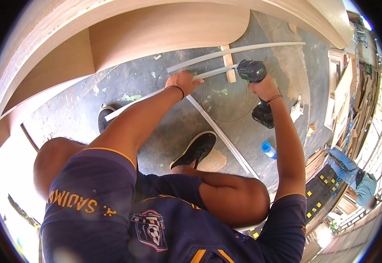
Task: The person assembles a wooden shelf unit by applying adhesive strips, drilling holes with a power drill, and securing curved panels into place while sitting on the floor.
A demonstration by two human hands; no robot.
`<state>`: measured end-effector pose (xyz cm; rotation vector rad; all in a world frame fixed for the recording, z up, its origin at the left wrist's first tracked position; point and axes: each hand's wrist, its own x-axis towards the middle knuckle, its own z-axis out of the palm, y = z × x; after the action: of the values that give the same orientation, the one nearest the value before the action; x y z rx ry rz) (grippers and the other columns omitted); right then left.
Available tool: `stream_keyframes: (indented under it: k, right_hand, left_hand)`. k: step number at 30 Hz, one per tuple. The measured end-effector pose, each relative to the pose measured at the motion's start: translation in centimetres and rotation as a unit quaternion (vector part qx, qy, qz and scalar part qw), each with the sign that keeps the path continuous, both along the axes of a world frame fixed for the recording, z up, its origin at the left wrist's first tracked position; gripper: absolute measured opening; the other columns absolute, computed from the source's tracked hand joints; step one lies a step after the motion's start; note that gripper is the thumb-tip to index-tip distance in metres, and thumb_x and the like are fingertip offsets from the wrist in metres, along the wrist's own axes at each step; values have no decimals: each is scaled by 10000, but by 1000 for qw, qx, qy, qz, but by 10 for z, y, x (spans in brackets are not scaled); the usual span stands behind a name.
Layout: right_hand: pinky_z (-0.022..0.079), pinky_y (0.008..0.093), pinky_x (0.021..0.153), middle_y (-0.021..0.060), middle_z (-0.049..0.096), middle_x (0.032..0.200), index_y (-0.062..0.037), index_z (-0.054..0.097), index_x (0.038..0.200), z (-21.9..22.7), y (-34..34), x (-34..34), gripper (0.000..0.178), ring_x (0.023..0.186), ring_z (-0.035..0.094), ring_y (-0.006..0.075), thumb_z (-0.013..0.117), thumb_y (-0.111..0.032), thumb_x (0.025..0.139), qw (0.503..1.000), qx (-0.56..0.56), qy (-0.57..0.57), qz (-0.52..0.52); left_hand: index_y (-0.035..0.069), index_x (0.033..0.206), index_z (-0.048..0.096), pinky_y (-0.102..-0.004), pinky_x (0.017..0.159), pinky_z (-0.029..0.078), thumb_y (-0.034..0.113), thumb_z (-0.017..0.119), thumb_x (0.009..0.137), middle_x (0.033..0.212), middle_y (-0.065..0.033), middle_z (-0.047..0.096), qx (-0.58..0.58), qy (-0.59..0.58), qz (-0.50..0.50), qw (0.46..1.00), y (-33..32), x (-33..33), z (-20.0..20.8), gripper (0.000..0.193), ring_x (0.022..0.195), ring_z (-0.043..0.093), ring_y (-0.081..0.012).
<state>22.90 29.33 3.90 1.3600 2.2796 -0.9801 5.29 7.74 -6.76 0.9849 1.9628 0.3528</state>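
My right hand [264,88] is wrapped round the grip of a cordless drill [250,70], a black and green one with its battery low by my wrist. The drill's front points left, at the right end of a narrow pale metal strip [216,72]. Whether the bit touches the strip, I cannot make out. My left hand [182,83] is closed round that same strip near its middle. Beyond it lies a second pale strip [243,50], resting across a short wooden batten [228,65] that also passes by the held strip.
More long strips [221,133] slant across the dark floor, beside a thin wire loop [224,122]. A blue-capped bottle [268,150] stands or lies near my right forearm. Large curved wooden panels [169,28] rise at the far side. At right are stacked boards [353,101] and another person [353,173].
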Motion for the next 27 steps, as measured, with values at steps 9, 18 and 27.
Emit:
stream_keyframes:
  k: [9, 18, 27]
  right_hand:
    - [507, 353, 618, 123, 632, 620, -12, 640, 807, 0, 5, -2, 215, 582, 644, 244, 645, -167, 658, 999, -5, -22, 33]
    - [503, 416, 775, 236, 656, 899, -5, 645, 909, -4, 7, -4, 342, 894, 621, 399, 676, -204, 633, 994, 47, -86, 53]
    - [504, 412, 791, 230, 658, 927, -33, 660, 949, -15, 22, -2, 364, 907, 624, 393, 710, -219, 639, 983, 74, -56, 156]
  left_hand:
    - [63, 957, 691, -442, 806, 515, 545, 502, 889, 980, -161, 668, -21, -2, -16, 1000, 4, -2, 9, 522, 954, 635, -342]
    - [60, 964, 692, -442, 817, 516, 547, 497, 891, 1035, -156, 656, -21, 12, -32, 999, 6, -9, 7, 529, 981, 632, -332]
    - [76, 973, 694, -432, 830, 513, 549, 492, 892, 1007, -148, 665, -21, 2, -40, 999, 6, -9, 8, 521, 973, 636, -327]
